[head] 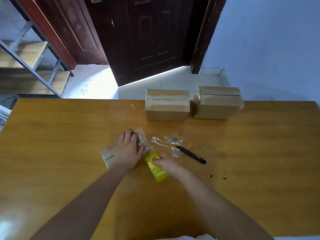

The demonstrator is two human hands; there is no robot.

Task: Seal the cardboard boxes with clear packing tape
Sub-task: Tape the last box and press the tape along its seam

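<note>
While the left hand (pixel 129 147) presses down with loosely curved fingers on a small, flat cardboard box (pixel 110 155) wrapped in clear tape, the right hand (pixel 167 163) grips a yellowish roll of clear packing tape (pixel 156 168) just beside it, fingers curled over the roll's upper end. Both hands sit close together near the middle of the orange-brown wooden table (pixel 69 127), the thumb side of the left almost meeting the roll. A strip of tape appears to run from the roll onto the box (the blur there makes the exact join hard to read). The box lies skewed to the table's edge, and a dark seam line shows on its near-left end.

Right of the hands lie a few torn scraps of clear tape (pixel 173 140) stuck to the tabletop, and a black marker pen (pixel 192 154) lies slanted just beyond them. At the far edge of the table stand two larger brown cardboard boxes, the left box (pixel 167 105) and the right box (pixel 218 103), near each other but apart, each with clear tape across its closed top flaps. Behind the table are a dark wooden door (pixel 147 37), a pale blue wall (pixel 277 49) and a grey metal shelving rack (pixel 34 66) at left.
</note>
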